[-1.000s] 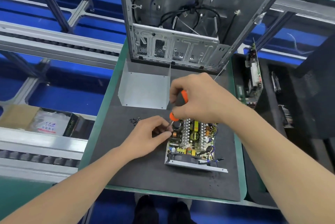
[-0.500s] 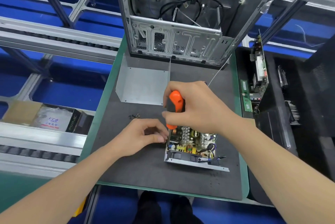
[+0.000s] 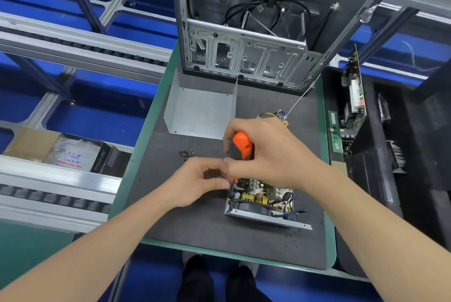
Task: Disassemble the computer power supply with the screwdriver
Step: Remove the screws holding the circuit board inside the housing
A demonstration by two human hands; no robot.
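Just under my right hand (image 3: 271, 155), the opened power supply (image 3: 263, 201) is lying on the dark mat (image 3: 195, 228) with its circuit board showing, and I am gripping the orange-and-black screwdriver (image 3: 241, 144) upright over its far left corner. My left hand (image 3: 197, 182) is touching my right, with its fingers curling in at that same corner, though I cannot tell whether they are pinching the shaft or a screw. Just beyond my left hand a small heap of loose screws (image 3: 186, 153) is sitting, with the bent metal cover (image 3: 200, 111) farther out and the computer case (image 3: 244, 55) standing behind it.
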